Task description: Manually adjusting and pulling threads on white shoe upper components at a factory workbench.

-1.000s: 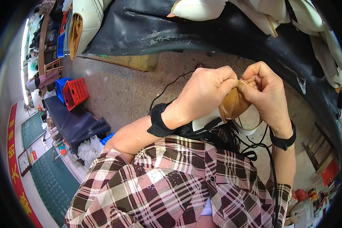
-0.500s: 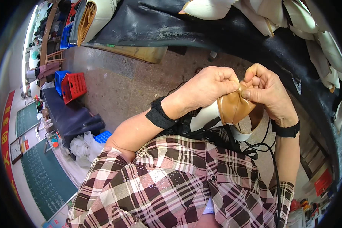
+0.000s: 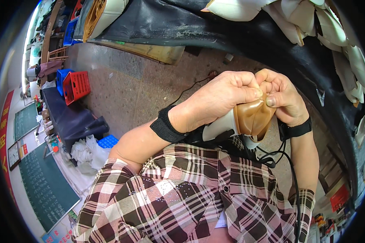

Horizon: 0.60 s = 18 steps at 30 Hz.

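Tan leather piece (image 3: pixel 253 117) pinched at its top edge

From my remote seat I see the black-covered table (image 3: pixel 162 24), then the checked shirt (image 3: pixel 182 190), then white pieces (image 3: pixel 233 9) on the table. The tan leather piece hangs between table and shirt. My left hand (image 3: pixel 227 91) is nearly closed, thumb and fingers pinching its edge; the right hand (image 3: pixel 286 97), fingers curled, pinches just beside.

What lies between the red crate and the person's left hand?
The head view shows speckled floor, with a black cable crossing it nearer the left hand than the red crate.
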Tool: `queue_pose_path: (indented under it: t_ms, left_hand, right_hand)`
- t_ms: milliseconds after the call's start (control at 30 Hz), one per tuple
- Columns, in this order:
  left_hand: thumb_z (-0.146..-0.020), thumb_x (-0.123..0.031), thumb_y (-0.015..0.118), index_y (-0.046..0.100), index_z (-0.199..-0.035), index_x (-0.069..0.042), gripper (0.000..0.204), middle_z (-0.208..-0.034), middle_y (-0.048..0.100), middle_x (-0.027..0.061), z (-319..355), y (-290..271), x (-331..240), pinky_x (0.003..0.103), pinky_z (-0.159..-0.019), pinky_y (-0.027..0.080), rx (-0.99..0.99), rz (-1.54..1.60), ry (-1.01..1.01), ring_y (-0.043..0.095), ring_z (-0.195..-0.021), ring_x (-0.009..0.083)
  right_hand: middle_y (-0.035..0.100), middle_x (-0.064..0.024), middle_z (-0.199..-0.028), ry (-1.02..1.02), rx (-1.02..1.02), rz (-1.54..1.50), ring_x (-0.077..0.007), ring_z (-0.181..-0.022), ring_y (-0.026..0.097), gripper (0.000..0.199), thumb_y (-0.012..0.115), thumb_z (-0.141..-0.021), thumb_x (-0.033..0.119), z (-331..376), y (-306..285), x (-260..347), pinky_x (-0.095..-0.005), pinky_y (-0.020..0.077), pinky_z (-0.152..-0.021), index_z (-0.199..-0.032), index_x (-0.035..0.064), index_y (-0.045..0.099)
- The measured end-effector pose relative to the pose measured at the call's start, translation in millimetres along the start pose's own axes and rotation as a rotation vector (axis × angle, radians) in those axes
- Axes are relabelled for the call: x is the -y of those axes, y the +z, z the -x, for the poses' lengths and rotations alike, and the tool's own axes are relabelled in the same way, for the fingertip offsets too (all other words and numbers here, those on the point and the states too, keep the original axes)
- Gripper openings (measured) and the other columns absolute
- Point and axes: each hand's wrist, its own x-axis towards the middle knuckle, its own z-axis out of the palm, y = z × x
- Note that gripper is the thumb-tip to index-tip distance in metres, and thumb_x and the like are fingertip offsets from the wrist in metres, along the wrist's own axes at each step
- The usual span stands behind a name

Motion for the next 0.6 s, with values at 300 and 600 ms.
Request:
queue_pose_path:
  t_ms: [300, 600]
  left_hand:
    - [-0.091, -0.015, 0.057, 0.058, -0.08, -0.003, 0.016, -0.074, 0.055, -0.004, 0.8, -2.4, -11.3, 0.019, -0.061, 0.04, -0.118, -0.49, 0.002, 0.046, -0.069, 0.0021]
    - [-0.09, -0.013, 0.056, 0.059, -0.081, -0.002, 0.015, -0.075, 0.056, -0.0038, -3.3, -1.8, -18.2, 0.019, -0.062, 0.041, -0.175, -0.584, 0.046, 0.047, -0.07, 0.0029]
  right_hand:
    - [0.067, -0.0119, -0.091, -0.052, 0.056, -0.107, -0.0144, -0.079, 0.066, 0.038, 0.065, -0.075, -0.002, -7.6, -5.7, -8.5, -0.023, 0.0522, -0.074, -0.11, -0.0035, 0.051]
    - [0.067, -0.0113, -0.09, -0.018, -0.029, 0.111, -0.0125, -0.078, 0.065, 0.035, 0.067, -0.077, 0.001, -9.6, 4.2, 16.5, -0.0219, 0.0521, -0.072, -0.109, -0.0041, 0.052]
